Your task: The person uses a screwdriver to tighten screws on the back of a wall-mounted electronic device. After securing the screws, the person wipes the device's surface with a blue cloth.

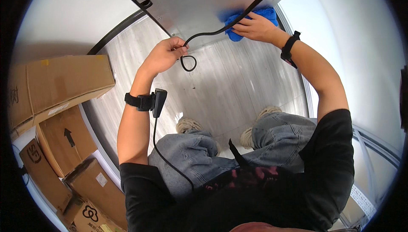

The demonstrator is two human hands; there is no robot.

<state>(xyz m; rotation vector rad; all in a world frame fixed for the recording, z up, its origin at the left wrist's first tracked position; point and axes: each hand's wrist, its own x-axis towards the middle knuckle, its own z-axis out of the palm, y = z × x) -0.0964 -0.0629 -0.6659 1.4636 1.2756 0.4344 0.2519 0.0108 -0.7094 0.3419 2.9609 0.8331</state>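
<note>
My left hand [166,53] is closed in a pinch on a thin black cable [211,32], close to the lower left corner of a grey metal panel [191,2]. Below those fingers the cable makes a small loop; upward it runs across the panel to the top edge. Against the panel's lower right part, my right hand [256,28] presses a bright blue cloth [267,15]. The cable passes over the cloth beside my right fingertips. Part of the cloth is hidden under that hand.
Several cardboard boxes [63,83] are stacked on the left, some on a shelf below. A white wall [361,41] rises close on my right. Grey wood-look floor [221,87] lies between the panel and my shoes. A black strap device [158,102] with a cord sits on my left wrist.
</note>
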